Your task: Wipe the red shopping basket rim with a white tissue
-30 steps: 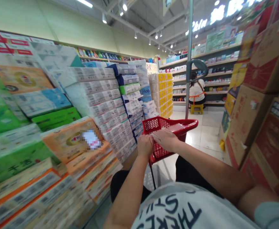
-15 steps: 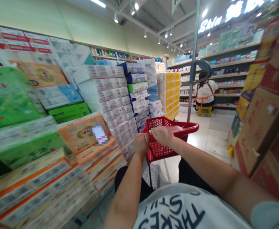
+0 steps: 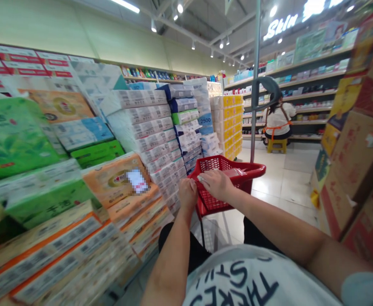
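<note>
Left hand (image 3: pixel 188 192) grips red perforated-plastic shopping cart (image 3: pixel 212 204) at near-left corner, likely for steadiness; right hand (image 3: pixel 217 183) overlies near edge, closure unclear.

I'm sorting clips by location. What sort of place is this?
Most likely a supermarket or similar shop: a red shopping cart, tall stacks of wrapped paper packs, and long shelves lined with small goods.

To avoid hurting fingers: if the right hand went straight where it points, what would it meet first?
The right hand would probably meet the left hand first; depth is unclear, so it may pass above.
</note>
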The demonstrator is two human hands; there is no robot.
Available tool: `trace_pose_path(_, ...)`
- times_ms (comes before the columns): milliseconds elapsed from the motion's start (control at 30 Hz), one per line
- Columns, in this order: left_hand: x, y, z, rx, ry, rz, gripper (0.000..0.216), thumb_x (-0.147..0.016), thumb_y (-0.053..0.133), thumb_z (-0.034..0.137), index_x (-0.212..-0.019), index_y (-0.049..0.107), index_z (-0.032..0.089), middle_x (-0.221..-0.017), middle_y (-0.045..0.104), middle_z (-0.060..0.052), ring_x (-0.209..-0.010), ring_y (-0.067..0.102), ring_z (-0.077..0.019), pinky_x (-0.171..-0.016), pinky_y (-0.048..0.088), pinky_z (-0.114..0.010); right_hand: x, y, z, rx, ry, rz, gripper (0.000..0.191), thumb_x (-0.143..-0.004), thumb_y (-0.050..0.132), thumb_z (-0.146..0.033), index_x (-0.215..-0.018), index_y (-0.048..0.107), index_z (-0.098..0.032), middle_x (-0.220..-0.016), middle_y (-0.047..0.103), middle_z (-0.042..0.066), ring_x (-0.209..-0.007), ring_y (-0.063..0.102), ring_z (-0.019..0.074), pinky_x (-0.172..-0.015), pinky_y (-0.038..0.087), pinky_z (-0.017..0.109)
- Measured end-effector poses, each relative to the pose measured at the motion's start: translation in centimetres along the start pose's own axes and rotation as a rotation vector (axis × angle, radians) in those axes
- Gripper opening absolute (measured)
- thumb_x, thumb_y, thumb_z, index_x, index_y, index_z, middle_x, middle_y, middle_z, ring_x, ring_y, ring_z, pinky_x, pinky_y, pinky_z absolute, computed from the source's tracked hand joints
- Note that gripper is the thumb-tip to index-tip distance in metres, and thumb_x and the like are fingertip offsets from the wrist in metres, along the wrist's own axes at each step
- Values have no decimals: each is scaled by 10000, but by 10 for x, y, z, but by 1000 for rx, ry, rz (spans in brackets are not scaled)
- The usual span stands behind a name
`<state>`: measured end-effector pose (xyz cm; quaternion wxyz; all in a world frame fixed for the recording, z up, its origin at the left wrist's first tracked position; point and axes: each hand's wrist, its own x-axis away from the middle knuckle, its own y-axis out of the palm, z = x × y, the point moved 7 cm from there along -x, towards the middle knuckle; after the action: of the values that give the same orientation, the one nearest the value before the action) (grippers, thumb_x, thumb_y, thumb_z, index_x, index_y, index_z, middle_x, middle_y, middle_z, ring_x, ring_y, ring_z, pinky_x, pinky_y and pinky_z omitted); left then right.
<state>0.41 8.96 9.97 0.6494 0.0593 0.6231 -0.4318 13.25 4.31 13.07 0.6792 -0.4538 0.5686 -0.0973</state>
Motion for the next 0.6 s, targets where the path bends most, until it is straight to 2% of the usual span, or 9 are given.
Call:
trace_pose_path(100,0,4,9,4,50,-39,408,-977,251,227,-711,559,197,-742,596,-60,-764,536,-198,-781,421,-362,19,-9,0,15,-78,76,326,-914,478,-230,-1225,573,-213,-1221,604,105,-1164,487,258,-1034,323,442)
trace_pose_path(167,0,6,13,-6,70,-52,404,-976,258,228,-714,565,197,-745,600,-63,-767,536,-202,-785,423,-369,23,-14,5,5,-102,63,345,-884,505,-204,-1220,579,-224,-1232,605,88,-1166,489,252,-1037,332,430)
trace_pose_path(233,0,7,14,-8,74,-46,399,-973,259,227,-729,574,197,-757,606,-68,-780,541,-208,-792,427,-375,17,-18,18,-14,-26,23,316,-875,505,-199,-1174,605,-219,-1147,648,71,-1077,549,225,-981,388,381)
trace_pose_path(300,0,8,14,1,79,-38,401,-968,256,228,-735,582,198,-760,607,-72,-785,547,-212,-793,432,-380,11,-21,34,-18,121,2,289,-890,484,-217,-1146,618,-209,-1066,677,64,-993,590,208,-910,429,348)
trace_pose_path(367,0,9,13,13,86,-36,403,-965,258,234,-735,587,200,-757,607,-71,-778,550,-212,-784,437,-380,10,-22,42,4,206,14,293,-907,465,-235,-1157,614,-206,-1059,680,69,-978,597,211,-894,434,351)
trace_pose_path(500,0,8,10,29,84,-22,406,-965,257,242,-734,588,204,-753,608,-65,-773,553,-211,-776,439,-377,19,-25,28,46,87,93,317,-900,466,-216,-1188,598,-204,-1171,633,97,-1090,539,239,-991,375,395)
trace_pose_path(600,1,6,8,45,68,0,407,-964,261,248,-727,589,208,-759,612,-66,-779,557,-212,-782,444,-379,17,-25,27,57,70,31,283,-899,470,-221,-1142,613,-220,-1116,650,85,-1049,557,233,-949,395,379)
